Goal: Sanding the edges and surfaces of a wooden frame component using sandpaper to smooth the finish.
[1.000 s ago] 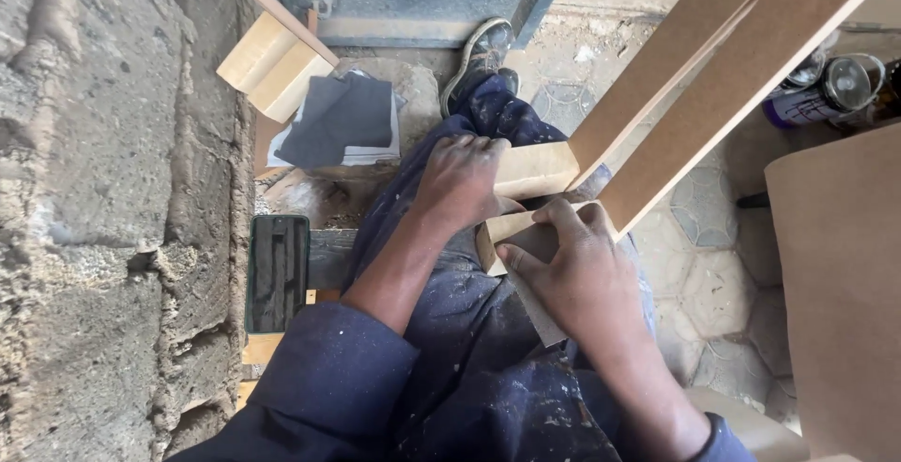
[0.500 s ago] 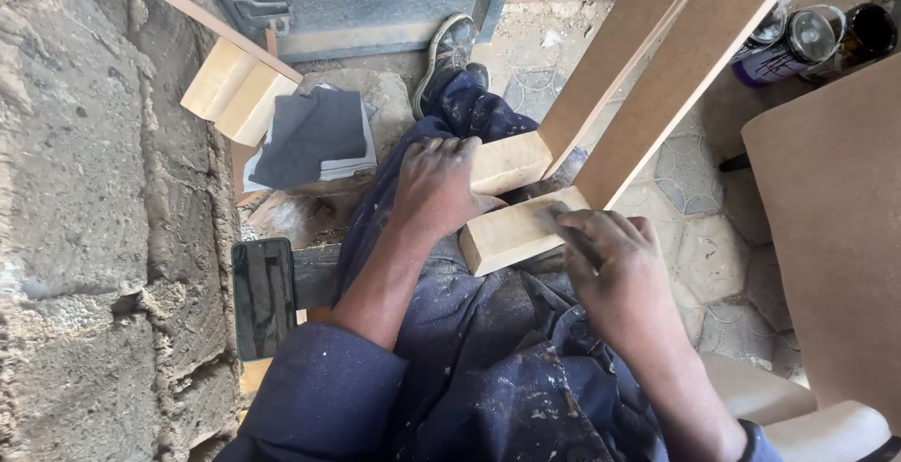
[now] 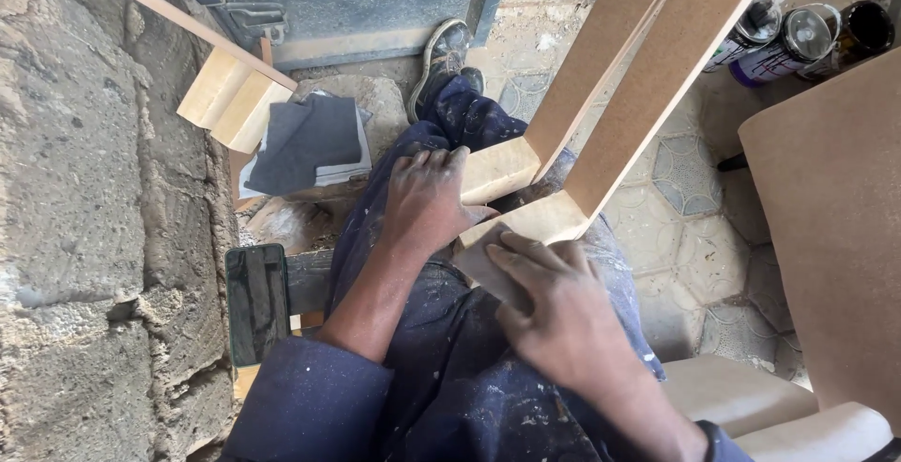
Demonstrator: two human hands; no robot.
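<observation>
At mid-frame the pale, brown-faced wooden frame piece [image 3: 526, 223] rests on the lap, its long boards running to the upper right — the right hand [image 3: 549, 302] presses a folded grey-brown sandpaper sheet [image 3: 483, 265] on its near end, the left hand [image 3: 422, 201] flat beside — both touching.

There was only one camera, worn on the person's head. It looked almost straight down at the lap and the two hands, very close. The rough stone wall [image 3: 84, 209] filled the left side, the patterned floor tiles [image 3: 685, 190] the right, and a shoe [image 3: 444, 49] pointed toward the top.
</observation>
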